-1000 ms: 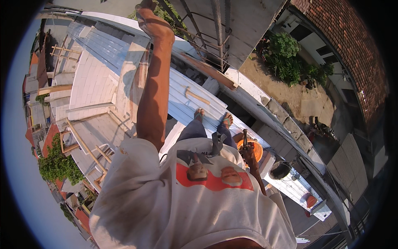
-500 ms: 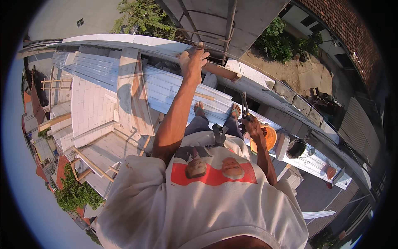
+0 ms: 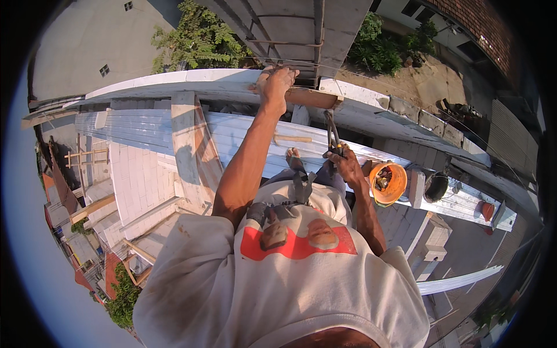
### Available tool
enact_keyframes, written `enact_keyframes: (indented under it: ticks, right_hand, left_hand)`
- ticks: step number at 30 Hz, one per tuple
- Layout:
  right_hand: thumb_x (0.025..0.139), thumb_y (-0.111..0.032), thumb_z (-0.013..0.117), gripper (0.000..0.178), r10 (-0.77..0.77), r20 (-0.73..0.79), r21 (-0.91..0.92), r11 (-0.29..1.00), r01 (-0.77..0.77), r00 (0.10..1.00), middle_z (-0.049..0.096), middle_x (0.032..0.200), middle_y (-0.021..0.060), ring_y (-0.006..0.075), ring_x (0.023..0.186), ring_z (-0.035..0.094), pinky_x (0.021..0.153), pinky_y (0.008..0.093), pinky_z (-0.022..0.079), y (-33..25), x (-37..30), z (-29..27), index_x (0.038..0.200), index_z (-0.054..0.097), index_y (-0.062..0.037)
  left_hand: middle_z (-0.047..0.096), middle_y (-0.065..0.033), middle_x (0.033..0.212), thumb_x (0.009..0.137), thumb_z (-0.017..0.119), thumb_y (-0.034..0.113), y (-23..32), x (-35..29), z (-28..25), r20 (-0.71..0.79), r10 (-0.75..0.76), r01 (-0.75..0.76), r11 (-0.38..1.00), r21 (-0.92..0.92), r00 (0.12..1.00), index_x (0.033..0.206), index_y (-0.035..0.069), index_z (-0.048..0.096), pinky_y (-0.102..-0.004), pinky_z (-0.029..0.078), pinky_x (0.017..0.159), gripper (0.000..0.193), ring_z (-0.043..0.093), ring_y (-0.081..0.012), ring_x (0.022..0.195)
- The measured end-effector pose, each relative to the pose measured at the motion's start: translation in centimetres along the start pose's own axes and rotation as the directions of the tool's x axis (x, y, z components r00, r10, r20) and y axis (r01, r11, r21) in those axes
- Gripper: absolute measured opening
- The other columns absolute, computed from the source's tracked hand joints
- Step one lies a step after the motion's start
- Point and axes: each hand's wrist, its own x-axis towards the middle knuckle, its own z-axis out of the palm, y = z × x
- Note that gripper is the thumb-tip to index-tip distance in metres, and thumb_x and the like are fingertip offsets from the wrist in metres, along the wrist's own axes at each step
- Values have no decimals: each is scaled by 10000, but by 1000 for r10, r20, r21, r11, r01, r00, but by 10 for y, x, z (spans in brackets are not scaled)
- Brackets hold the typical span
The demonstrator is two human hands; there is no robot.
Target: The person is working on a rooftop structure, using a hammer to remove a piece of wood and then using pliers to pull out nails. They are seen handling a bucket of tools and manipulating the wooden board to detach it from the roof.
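Note:
My left hand is closed over a short wooden board on top of the wall, at the foot of the upright steel rebar cage. Its fingertips are bent over the far side and partly hidden. In my right hand is a pair of dark long-handled pincers with yellow on the grips. The jaws point away from me, close to the right end of the board. Between my arms, a hammer with a wooden handle lies on the corrugated metal sheet.
Right of my right hand stand an orange bucket with small items in it, a pale block and a black bucket. One foot stands on the sheet. A concrete post rises at left; ground lies far below the wall.
My right hand has brought the pincers up close to the board. My left fingers have folded down. The view has shifted, and just one foot shows now instead of two.

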Motion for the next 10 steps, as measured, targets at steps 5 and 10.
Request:
enact_keyframes:
  ticks: [5, 10]
  right_hand:
    - [993, -263, 605, 312, -11, -3, -19, 1000, 10, 1000, 739, 886, 143, 186, 779, 657, 683, 353, 537, -29, -3, 14, 1152, 618, 6]
    - [984, -288, 661, 446, -40, 73, 78, 996, 35, 997, 765, 1043, 161, 236, 873, 725, 734, 401, 575, -77, 4, 40, 1349, 606, -38]
  left_hand:
    - [703, -106, 870, 962, 643, 128, 36, -7, -11, 134, -122, 80, 956, 282, 983, 960, -3, 657, -299, 589, 674, 132, 721, -209, 775]
    - [736, -140, 909, 984, 624, 198, 66, -2, -40, 246, -180, -32, 744, 667, 952, 1127, -35, 659, -327, 611, 754, 276, 719, -219, 796]
